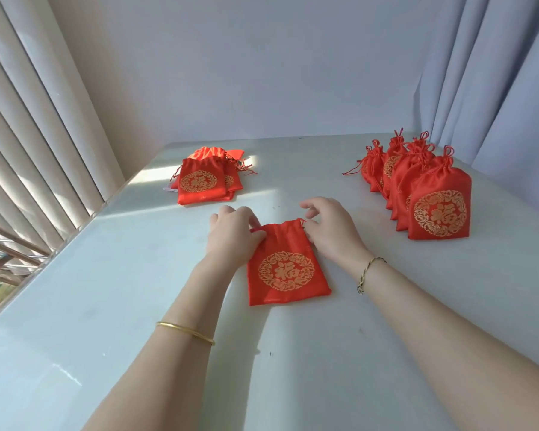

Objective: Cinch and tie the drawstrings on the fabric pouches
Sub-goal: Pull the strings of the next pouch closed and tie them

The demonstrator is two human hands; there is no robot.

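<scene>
Evidently left hand [231, 236] fingers pinch the pouch [288, 293] mouth; right hand [332, 233] grip hidden.

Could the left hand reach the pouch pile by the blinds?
Probably yes: the pile lies just beyond the left hand, only bare table between, though it is holding the middle pouch.
</scene>
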